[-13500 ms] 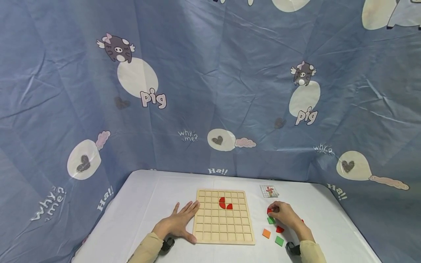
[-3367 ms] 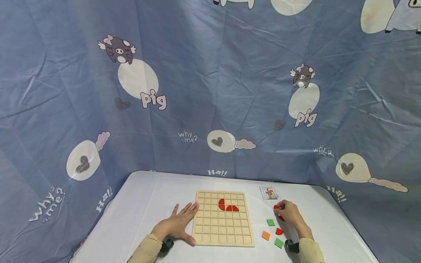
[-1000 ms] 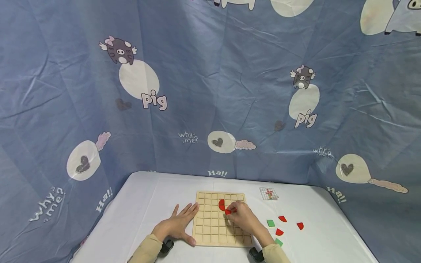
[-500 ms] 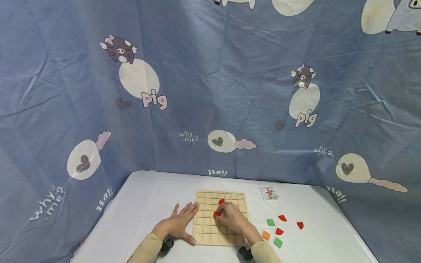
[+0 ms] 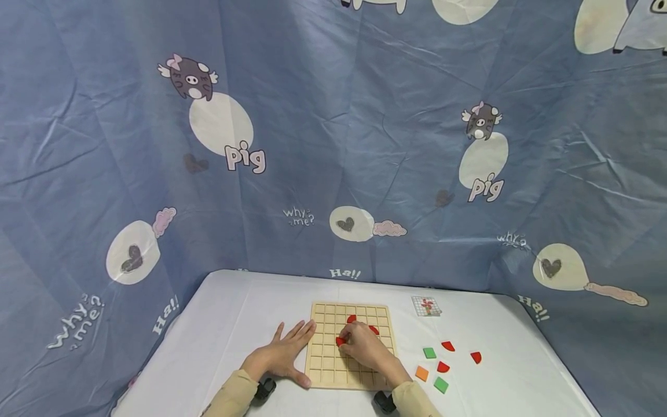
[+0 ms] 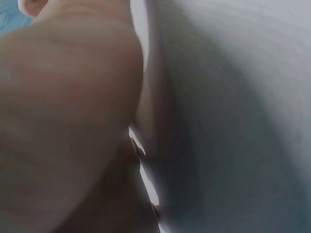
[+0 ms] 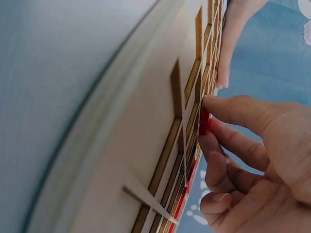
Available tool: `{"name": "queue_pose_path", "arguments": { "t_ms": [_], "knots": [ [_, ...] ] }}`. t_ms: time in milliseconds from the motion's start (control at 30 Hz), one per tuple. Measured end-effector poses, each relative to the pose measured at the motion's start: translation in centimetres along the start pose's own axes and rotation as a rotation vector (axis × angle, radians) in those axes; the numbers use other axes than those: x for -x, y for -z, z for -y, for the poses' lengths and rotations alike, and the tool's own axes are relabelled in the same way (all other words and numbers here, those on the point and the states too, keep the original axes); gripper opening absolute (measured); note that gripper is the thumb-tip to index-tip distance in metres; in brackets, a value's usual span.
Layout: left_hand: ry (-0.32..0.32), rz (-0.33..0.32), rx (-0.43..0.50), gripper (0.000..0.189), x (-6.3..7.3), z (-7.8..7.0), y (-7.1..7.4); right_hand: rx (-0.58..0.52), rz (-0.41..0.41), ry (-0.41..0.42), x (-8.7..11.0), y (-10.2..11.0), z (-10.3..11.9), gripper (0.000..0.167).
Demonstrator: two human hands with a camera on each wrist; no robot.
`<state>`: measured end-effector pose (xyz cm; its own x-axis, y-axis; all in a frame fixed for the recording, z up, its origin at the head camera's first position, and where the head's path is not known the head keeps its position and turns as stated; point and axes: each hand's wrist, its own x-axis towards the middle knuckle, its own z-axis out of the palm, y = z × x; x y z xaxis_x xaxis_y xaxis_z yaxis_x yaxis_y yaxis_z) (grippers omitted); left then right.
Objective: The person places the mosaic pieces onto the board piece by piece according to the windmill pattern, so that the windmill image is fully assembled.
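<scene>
White table [image 5: 260, 301] — right hand [image 5: 363, 344] pinches red piece [image 5: 340, 341] over gridded board [image 5: 329, 364] — left hand [image 5: 283, 354] splayed.

Square board of pale natural wood [image 5: 327, 350], patterned in a recessed grid of squares. Flat quarter-round pieces [image 5: 443, 367]: plain red. Flat square tiles [image 5: 429, 353], two: plain green. Flat square tile [image 5: 422, 373], one: plain orange. Small card [image 5: 426, 306]: dark-lined grid on white, red flower-like figure. Tablecloth [image 5: 266, 301]: plain white. Fabric backdrop [image 5: 333, 104]: blue, printed with dark grey pigs with white wings and pink bows, cream ovals, grey hearts, pale lettering. Sleeves [image 5: 231, 394]: beige. Wrist devices [image 5: 266, 388]: black.
</scene>
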<state>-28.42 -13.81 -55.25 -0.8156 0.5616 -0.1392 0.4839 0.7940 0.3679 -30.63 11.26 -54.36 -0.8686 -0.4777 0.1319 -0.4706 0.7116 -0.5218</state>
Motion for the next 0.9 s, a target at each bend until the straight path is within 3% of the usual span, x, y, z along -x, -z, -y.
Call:
{"name": "queue_pose_path", "arguments": {
  "t_ms": [667, 900],
  "knots": [
    [0.013, 0.004, 0.001, 0.130, -0.17, 0.08, -0.05, 0.029, -0.068, -0.018, -0.84, -0.49, -0.26, 0.013],
    [0.019, 0.008, 0.017, 0.132, -0.25, 0.15, -0.12, 0.026, -0.040, -0.004, -0.72, -0.34, -0.31, 0.014]
  ]
}}
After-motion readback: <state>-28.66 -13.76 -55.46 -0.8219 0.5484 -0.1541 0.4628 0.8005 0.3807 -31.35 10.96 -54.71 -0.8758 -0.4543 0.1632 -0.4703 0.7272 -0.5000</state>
